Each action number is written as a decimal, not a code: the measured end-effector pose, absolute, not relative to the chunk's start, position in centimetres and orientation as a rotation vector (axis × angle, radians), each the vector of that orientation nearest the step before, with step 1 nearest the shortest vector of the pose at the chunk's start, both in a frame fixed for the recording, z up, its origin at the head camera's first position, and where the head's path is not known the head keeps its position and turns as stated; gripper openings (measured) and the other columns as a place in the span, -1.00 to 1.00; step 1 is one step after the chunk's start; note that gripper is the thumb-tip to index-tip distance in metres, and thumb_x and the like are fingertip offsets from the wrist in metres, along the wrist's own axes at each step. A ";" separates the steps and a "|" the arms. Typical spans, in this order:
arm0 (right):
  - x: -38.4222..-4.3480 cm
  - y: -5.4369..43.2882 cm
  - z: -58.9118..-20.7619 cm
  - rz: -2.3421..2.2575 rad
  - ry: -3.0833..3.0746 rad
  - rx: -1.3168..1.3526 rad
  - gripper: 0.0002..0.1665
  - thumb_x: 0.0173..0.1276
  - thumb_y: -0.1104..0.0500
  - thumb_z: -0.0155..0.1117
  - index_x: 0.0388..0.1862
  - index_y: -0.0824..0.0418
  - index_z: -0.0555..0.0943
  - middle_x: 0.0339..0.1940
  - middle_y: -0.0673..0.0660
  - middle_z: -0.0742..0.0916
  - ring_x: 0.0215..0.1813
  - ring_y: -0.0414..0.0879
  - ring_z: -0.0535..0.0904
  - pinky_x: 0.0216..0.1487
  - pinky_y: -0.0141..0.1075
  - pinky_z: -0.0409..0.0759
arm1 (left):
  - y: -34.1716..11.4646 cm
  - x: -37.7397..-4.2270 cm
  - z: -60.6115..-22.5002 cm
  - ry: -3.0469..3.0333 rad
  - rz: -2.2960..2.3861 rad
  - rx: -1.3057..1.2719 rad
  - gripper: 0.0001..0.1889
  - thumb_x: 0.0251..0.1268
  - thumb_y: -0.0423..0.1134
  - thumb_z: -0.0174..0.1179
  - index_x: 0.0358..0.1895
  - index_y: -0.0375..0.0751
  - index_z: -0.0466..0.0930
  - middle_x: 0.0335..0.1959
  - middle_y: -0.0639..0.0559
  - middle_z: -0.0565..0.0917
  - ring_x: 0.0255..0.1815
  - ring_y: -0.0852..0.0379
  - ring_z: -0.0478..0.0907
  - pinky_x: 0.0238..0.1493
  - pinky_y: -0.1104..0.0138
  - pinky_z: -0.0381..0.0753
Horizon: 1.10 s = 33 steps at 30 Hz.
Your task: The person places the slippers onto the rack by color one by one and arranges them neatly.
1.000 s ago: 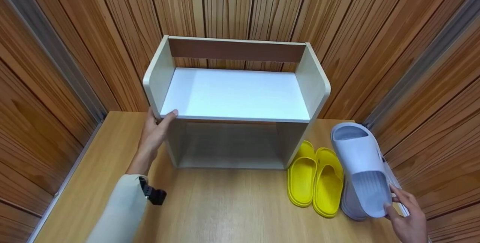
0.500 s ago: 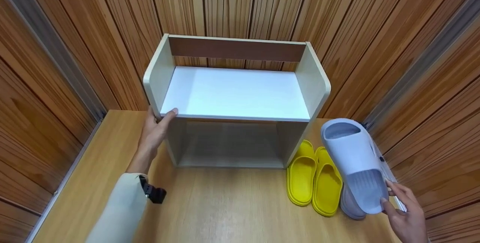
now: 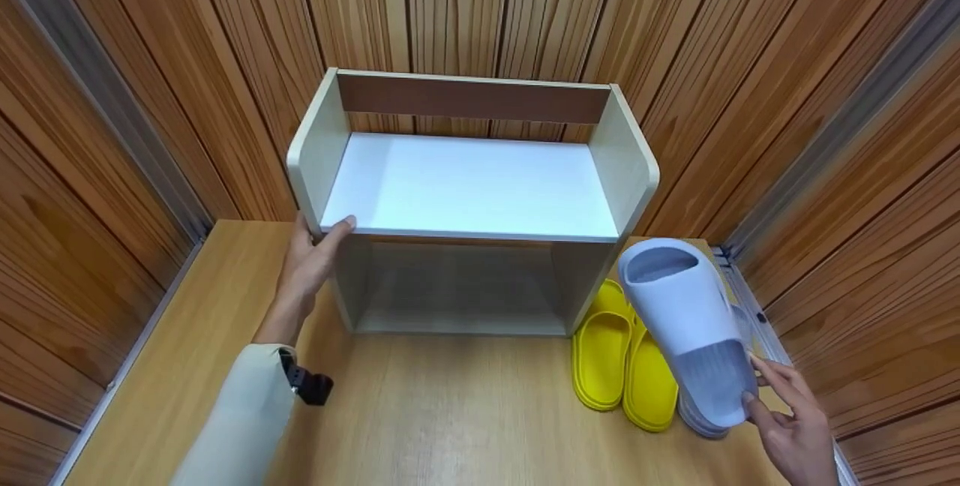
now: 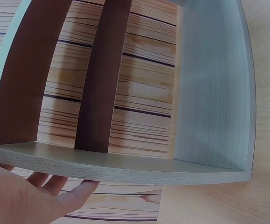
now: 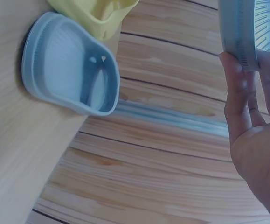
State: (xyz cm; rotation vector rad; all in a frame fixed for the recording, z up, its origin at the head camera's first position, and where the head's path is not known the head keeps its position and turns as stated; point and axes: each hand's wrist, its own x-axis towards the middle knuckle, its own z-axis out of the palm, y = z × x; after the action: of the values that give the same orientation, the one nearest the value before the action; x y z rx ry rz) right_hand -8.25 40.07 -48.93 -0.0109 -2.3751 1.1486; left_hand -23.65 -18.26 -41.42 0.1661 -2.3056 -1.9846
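My left hand [image 3: 307,268] grips the left side of a small two-tier shoe rack [image 3: 480,186], its thumb on the front edge of the white upper board. In the left wrist view, the fingers [image 4: 81,193] lie along the outside of the side panel [image 4: 125,168]. My right hand [image 3: 799,426] pinches the heel end of a light blue-grey slipper [image 3: 679,298], held tilted above the floor with its toe up and to the left. The matching slipper [image 5: 60,60] stands on the floor below, largely hidden in the head view.
A pair of yellow slippers [image 3: 600,358] stands against the rack's right side, one partly covered by the raised slipper. Wood-patterned walls [image 3: 495,6] enclose the back and both sides. A metal strip [image 3: 757,313] runs along the floor's right edge.
My right hand has moved left with the blue-grey slipper, which now overlaps the right yellow slipper in the head view. My left hand stays on the rack.
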 end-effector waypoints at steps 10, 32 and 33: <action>-9.4 37.6 -47.9 1.195 -2.342 0.113 -0.33 0.13 0.74 0.23 0.26 0.46 0.58 0.08 -0.18 0.58 -0.04 -0.27 0.55 -0.50 -0.43 0.64 | -18.2 -23.7 -41.4 -2.305 -1.987 0.183 -0.06 0.46 0.10 0.15 0.67 -0.03 -0.26 0.65 -0.18 -0.08 0.62 -0.17 -0.09 0.53 -0.13 -0.04; -10.9 30.6 -46.0 1.350 -2.348 0.173 -0.31 0.15 0.72 0.25 0.29 0.42 0.57 0.11 -0.02 0.55 -0.06 -0.18 0.51 -0.49 -0.26 0.70 | -18.1 -23.9 -41.6 -2.271 -1.985 0.152 -0.08 0.45 0.02 0.18 0.66 -0.10 -0.20 0.63 -0.22 -0.01 0.61 -0.17 -0.05 0.53 -0.11 -0.05; -11.0 30.4 -45.8 1.353 -2.352 0.171 -0.32 0.16 0.71 0.25 0.29 0.41 0.57 0.11 0.00 0.55 -0.06 -0.17 0.50 -0.48 -0.27 0.70 | -18.1 -24.0 -41.6 -2.270 -1.986 0.149 -0.08 0.45 0.02 0.18 0.66 -0.10 -0.21 0.63 -0.22 -0.01 0.61 -0.16 -0.05 0.53 -0.11 -0.05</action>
State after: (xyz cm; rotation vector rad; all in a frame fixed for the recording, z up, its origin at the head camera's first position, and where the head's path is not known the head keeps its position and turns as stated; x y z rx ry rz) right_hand -11.02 30.38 -45.79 0.1707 -2.3517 1.3530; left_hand -23.96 -18.14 -41.56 0.1487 -2.2704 -1.9857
